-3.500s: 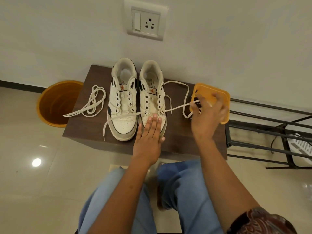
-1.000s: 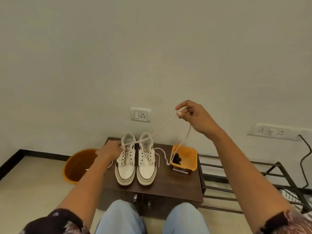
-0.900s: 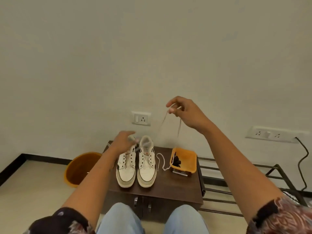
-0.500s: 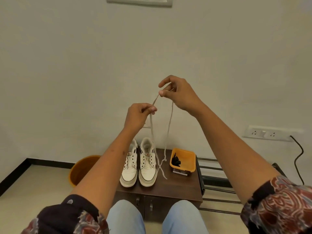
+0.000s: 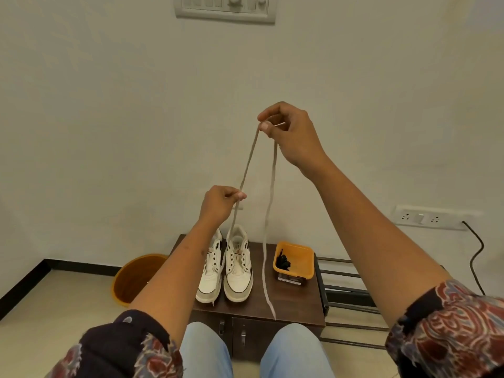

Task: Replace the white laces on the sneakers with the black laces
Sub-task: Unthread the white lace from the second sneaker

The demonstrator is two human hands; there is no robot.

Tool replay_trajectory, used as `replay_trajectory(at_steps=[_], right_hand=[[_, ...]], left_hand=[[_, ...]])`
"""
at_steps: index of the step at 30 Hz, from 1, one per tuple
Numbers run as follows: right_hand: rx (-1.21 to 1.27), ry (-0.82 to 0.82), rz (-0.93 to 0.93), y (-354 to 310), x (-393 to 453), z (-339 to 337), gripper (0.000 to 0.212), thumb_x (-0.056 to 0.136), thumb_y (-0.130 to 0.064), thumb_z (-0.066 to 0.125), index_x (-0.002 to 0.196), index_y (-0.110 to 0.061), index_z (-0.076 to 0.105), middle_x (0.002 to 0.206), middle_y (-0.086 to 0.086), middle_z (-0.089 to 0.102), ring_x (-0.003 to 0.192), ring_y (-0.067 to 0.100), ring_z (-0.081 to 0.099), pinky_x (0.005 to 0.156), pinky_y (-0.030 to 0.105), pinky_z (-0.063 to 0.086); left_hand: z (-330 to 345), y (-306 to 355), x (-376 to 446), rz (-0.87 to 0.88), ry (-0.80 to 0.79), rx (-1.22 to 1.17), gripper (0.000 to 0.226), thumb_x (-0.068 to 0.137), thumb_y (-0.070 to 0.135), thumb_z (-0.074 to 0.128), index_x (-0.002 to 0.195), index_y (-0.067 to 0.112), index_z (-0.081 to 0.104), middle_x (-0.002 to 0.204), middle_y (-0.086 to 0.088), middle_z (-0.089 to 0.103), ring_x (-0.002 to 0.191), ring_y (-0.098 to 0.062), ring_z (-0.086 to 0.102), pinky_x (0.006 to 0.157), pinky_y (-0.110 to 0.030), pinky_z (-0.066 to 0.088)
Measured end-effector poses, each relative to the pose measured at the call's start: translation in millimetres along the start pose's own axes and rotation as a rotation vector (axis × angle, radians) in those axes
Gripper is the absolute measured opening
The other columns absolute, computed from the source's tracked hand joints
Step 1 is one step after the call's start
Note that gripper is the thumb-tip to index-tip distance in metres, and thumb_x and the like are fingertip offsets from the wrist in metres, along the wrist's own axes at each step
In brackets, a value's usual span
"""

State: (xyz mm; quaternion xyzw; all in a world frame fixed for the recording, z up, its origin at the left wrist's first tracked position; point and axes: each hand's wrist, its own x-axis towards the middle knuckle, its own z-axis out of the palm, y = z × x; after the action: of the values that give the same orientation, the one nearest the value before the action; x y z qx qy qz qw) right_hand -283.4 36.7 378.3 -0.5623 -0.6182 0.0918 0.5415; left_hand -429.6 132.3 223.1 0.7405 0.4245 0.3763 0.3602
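Note:
Two white sneakers, the left sneaker (image 5: 209, 274) and the right sneaker (image 5: 238, 267), stand side by side on a dark wooden cabinet (image 5: 294, 301); both show bare eyelets. A white lace (image 5: 270, 186) hangs free of the shoes, high in the air. My right hand (image 5: 289, 135) pinches it at the top, where it folds over. Lower down, my left hand (image 5: 221, 203) pinches one strand. The other strand dangles down to the cabinet's front edge. Black laces (image 5: 283, 261) lie in an orange tray (image 5: 300, 257) to the right of the shoes.
An orange bucket (image 5: 136, 276) stands on the floor left of the cabinet. A dark metal rack (image 5: 346, 290) sits to the right. A wall socket strip (image 5: 428, 217) with a black cable is at the right, a switch panel (image 5: 225, 8) above. My knees are in front of the cabinet.
The lace has been pulled out of the right sneaker and lifted clear. My left hand has slid down one strand while my right hand holds the fold high.

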Motion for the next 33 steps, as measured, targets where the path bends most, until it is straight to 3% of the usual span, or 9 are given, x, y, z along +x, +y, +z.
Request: replay_trajectory(at_steps=[4,8,13,16,19,21,25,27,33], right_hand=[[0.014,0.012,0.011,0,2,0,0.007,0.092,-0.016,0.065,0.097,-0.021,0.068,0.091,-0.002,0.066,0.078,0.009,0.060,0.069,0.020,0.047],[0.025,0.019,0.011,1,3,2,0.009,0.092,-0.016,0.064,0.096,-0.023,0.067,0.095,-0.001,0.067,0.077,0.010,0.061,0.070,0.021,0.049],[0.081,0.298,0.000,9,6,-14,0.014,0.092,-0.008,0.060,0.095,-0.020,0.066,0.091,-0.008,0.068,0.079,0.003,0.060,0.072,0.018,0.050],[0.146,0.425,0.063,21,3,-34,0.017,0.090,-0.009,0.060,0.091,-0.025,0.065,0.088,-0.005,0.069,0.079,0.006,0.061,0.074,0.020,0.049],[0.177,0.256,0.060,21,-4,-33,0.020,0.089,-0.005,0.062,0.088,-0.025,0.066,0.085,-0.002,0.069,0.079,0.009,0.063,0.079,0.025,0.053],[0.163,0.111,0.048,14,-9,-20,0.018,0.089,-0.003,0.064,0.090,-0.020,0.068,0.084,-0.002,0.069,0.076,0.007,0.063,0.077,0.022,0.053],[0.101,0.070,0.020,11,-11,-5,0.014,0.089,-0.004,0.065,0.093,-0.017,0.069,0.087,-0.002,0.070,0.078,0.007,0.065,0.073,0.017,0.052],[0.116,0.191,0.017,18,-7,-14,0.020,0.089,-0.001,0.062,0.089,-0.020,0.068,0.085,-0.004,0.070,0.076,0.007,0.064,0.071,0.017,0.051],[0.105,0.750,0.283,79,-12,-77,0.022,0.085,-0.002,0.056,0.093,-0.018,0.068,0.090,0.002,0.069,0.077,0.010,0.061,0.070,0.022,0.049]], left_hand=[[2,-6,-6,-0.007,-0.065,0.008,0.019,0.097,0.028,0.059,0.103,0.019,0.076,0.107,0.000,0.074,0.105,-0.012,0.065,0.104,-0.039,0.046],[3,17,-19,-0.096,-0.398,-0.386,0.058,0.100,0.060,0.024,0.138,0.026,0.053,0.121,0.002,0.069,0.122,-0.016,0.058,0.109,-0.041,0.036],[-4,17,-25,-0.088,-0.521,-0.447,0.064,0.099,0.059,0.021,0.117,0.018,0.067,0.072,0.001,0.054,0.091,-0.018,0.066,0.105,-0.041,0.042],[-8,8,-23,-0.052,-0.457,-0.305,0.064,0.093,0.068,0.024,0.128,0.028,0.060,0.097,0.003,0.056,0.099,-0.014,0.058,0.108,-0.042,0.041],[1,15,-19,0.009,-0.444,-0.210,0.075,0.085,0.076,0.032,0.149,0.036,0.034,0.150,0.004,0.041,0.138,-0.017,0.038,0.115,-0.042,0.029],[17,33,-19,0.062,-0.474,-0.238,0.077,0.087,0.072,0.042,0.153,0.038,0.022,0.158,0.009,0.030,0.145,-0.012,0.027,0.117,-0.041,0.025],[39,63,-25,0.111,-0.605,-0.349,0.052,0.096,0.046,0.050,0.142,0.021,0.045,0.107,0.002,0.071,0.119,-0.012,0.059,0.111,-0.035,0.035],[37,59,-28,0.107,-0.594,-0.336,0.037,0.098,0.047,0.045,0.117,0.021,0.065,0.075,0.004,0.063,0.093,-0.014,0.067,0.098,-0.030,0.044],[-2,6,-22,-0.039,-0.285,-0.373,0.038,0.099,0.048,0.039,0.089,0.018,0.059,0.082,0.002,0.055,0.078,-0.010,0.057,0.094,-0.035,0.047]])
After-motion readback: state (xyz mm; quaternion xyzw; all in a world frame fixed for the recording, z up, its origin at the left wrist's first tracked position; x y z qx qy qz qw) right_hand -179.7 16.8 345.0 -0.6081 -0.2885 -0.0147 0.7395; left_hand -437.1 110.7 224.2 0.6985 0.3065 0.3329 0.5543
